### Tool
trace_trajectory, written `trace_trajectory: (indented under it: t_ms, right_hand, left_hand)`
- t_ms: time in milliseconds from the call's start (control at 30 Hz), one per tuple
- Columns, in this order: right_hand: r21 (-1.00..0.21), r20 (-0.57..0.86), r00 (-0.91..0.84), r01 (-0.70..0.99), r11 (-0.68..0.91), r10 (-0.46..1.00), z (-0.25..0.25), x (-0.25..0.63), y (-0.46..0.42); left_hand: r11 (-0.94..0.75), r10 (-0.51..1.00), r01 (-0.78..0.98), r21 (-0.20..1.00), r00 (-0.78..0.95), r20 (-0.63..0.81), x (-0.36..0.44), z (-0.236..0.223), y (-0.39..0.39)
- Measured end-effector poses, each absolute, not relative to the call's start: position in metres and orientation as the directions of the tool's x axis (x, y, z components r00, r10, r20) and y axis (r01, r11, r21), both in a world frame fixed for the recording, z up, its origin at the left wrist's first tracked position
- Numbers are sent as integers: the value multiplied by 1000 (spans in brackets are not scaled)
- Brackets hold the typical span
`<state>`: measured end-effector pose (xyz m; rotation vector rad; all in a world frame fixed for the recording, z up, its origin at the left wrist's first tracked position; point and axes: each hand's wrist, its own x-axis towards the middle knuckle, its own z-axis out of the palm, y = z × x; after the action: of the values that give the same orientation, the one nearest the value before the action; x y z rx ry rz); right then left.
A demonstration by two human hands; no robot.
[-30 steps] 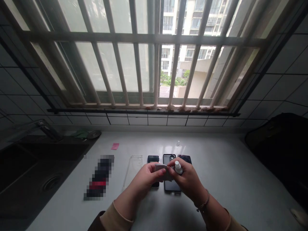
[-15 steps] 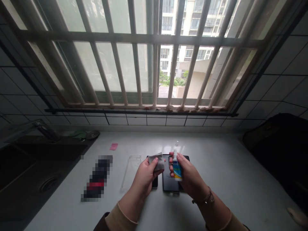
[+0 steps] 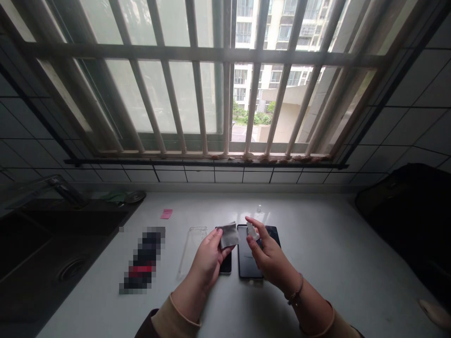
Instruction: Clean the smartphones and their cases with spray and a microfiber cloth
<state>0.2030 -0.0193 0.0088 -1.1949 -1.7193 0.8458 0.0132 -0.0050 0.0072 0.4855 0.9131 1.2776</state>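
Note:
My left hand (image 3: 207,263) pinches a small grey cloth (image 3: 228,234) and holds it up above the counter. My right hand (image 3: 269,258) grips a small white spray bottle (image 3: 252,231), its nozzle turned toward the cloth and my forefinger on top. Under both hands lie dark phones (image 3: 249,263) side by side on the white counter (image 3: 327,253); the left one (image 3: 226,266) is partly hidden by my left hand. A clear phone case (image 3: 192,246) lies just left of them.
A dark sink (image 3: 52,244) with a tap fills the left side. A blurred dark and red object (image 3: 143,265) lies near it, a pink slip (image 3: 167,213) farther back and a tiny clear cap (image 3: 260,208) beyond the phones. A dark bag (image 3: 408,216) stands at right.
My hands drew apart after being together. The bottle stood upright half a second ago and is now tipped with its nozzle toward the cloth, which my left hand has raised a little.

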Motion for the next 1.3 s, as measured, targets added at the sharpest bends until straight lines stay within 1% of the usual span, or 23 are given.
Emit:
trace_trajectory:
  t_ms: [67,133,233,300,467,633,900,967,1133,1300]
  right_hand:
    - [-785,361,-227,449,426,904,7,203,-19]
    - [-727,390,-281,492,480,877,6,203,-20]
    - [-671,402,-298,548,500,866,6,202,-22]
    - [-654,417,-280,568,500,864,6,203,-23]
    - [-641,443,-267,573,510,856,10,203,-23]
    - [-630,412,-305,586,510,859,9,200,-25]
    - [-624,382,-263,634,457,886,6,201,-21]
    - [-635,382,-265,621,460,885,7,201,-22]
    - [-655,433,-249,573,492,866,9,201,-24]
    - [-656,411,-259,582,481,874,7,202,-22]
  left_hand:
    - [257,948,-630,733,16,-319,12,9,-4]
    - [289,940,-670,684,61,-336,10,11,-4]
    - [366,925,-697,616,197,-326,9,15,-5]
    - [390,918,-697,601,247,-309,8,16,-6]
    - [389,919,-704,594,254,-301,8,17,-7]
    - [401,916,-703,588,299,-267,9,19,-8]
    - [428,903,-704,567,348,-251,8,21,-10]
    - [436,899,-699,567,359,-250,8,21,-10]
    - [456,889,-691,561,379,-256,9,21,-12]
    - [466,884,-683,562,377,-275,9,23,-12]
